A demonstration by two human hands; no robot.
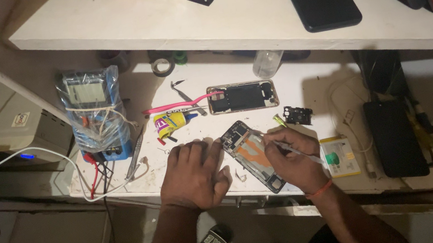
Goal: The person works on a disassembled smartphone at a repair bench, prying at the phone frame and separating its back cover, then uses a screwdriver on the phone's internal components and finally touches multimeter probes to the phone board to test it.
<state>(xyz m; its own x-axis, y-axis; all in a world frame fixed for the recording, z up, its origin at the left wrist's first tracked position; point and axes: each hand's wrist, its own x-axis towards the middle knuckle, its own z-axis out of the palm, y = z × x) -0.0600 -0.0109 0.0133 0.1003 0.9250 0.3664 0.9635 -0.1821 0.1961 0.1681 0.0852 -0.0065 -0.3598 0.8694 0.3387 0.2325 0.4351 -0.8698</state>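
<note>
An opened phone body (249, 153), its circuit boards and an orange part showing, lies tilted on the white bench (302, 89). My left hand (193, 175) rests flat on the bench against the phone's left edge, fingers spread. My right hand (289, 159) grips thin metal tweezers (297, 151) like a pen, the tip over the phone's upper middle. A second phone frame (242, 96) lies flat farther back.
A multimeter wrapped in plastic (94, 113) stands at the left with red and black leads. A yellow glue tube (171, 123), a pink pry tool (180, 105), a small black bracket (298, 115), a black device (395, 138) and a shelf above (213, 17) surround the work.
</note>
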